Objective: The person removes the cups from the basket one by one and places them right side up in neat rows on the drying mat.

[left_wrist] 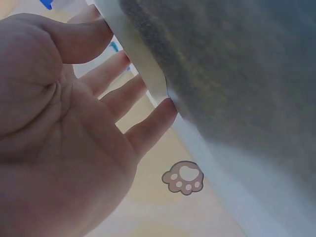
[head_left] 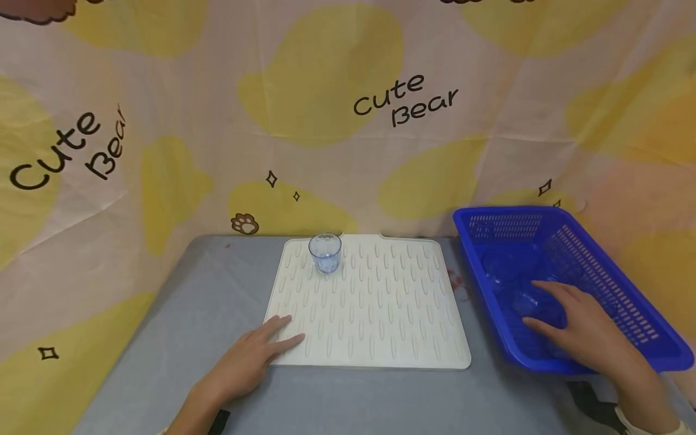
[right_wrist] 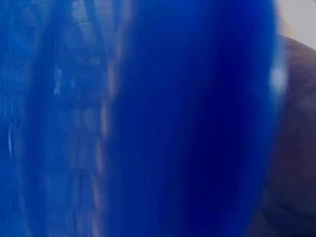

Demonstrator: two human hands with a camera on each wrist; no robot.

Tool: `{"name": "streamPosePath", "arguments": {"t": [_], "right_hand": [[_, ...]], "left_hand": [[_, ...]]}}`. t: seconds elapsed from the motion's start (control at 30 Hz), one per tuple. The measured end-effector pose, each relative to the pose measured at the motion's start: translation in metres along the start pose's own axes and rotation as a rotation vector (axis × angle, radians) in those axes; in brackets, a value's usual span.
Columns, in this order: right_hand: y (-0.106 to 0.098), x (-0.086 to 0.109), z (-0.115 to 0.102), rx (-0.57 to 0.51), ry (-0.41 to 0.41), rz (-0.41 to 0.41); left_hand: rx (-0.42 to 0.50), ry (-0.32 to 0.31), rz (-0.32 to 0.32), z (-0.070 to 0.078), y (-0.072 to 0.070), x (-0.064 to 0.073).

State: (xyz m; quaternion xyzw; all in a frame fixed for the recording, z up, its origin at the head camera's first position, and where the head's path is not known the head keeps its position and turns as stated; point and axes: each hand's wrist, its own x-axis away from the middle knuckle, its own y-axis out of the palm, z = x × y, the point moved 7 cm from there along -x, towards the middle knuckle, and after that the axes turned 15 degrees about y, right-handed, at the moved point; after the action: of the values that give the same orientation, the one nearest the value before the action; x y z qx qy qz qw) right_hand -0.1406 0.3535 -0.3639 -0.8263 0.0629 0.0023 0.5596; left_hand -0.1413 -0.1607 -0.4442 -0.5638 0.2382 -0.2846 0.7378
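A clear glass [head_left: 326,257] stands upright on the far left part of a white ridged mat [head_left: 380,338]. My left hand [head_left: 247,359] rests at the mat's near left corner with its fingers spread over the edge. In the left wrist view, fingertips [left_wrist: 165,111] of that hand meet the edge. My right hand [head_left: 587,332] reaches into a blue plastic basket [head_left: 625,272], thumb and forefinger held apart beside a clear glass [head_left: 526,302]. Its other fingers are hidden in the head view. The basket's wall [right_wrist: 187,123] blocks most of the right wrist view.
More clear glasses [head_left: 497,266] lie in the basket, tinted blue by it. The mat and basket stand on a grey tabletop [head_left: 217,290]. Behind them hangs a pink and yellow printed cloth [head_left: 326,169], which also covers the left side.
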Motion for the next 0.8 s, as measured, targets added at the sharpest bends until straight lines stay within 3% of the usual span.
{"name": "streamPosePath", "arguments": {"t": [0.17,0.33,0.5,0.8], "right_hand": [[-0.005,0.004,0.037,0.088,0.068,-0.013],[-0.003,0.002,0.056,0.129,0.167,-0.099],[-0.001,0.0,0.056,0.118,0.176,-0.098],[0.001,-0.002,0.034,0.076,0.188,-0.112]], "left_hand": [[-0.008,0.022,0.002,0.001,-0.001,-0.003],[0.04,-0.023,-0.047,0.002,0.0,-0.006],[0.076,-0.04,-0.065,0.004,-0.002,-0.005],[0.054,-0.079,-0.059,-0.002,-0.002,-0.006]]}}
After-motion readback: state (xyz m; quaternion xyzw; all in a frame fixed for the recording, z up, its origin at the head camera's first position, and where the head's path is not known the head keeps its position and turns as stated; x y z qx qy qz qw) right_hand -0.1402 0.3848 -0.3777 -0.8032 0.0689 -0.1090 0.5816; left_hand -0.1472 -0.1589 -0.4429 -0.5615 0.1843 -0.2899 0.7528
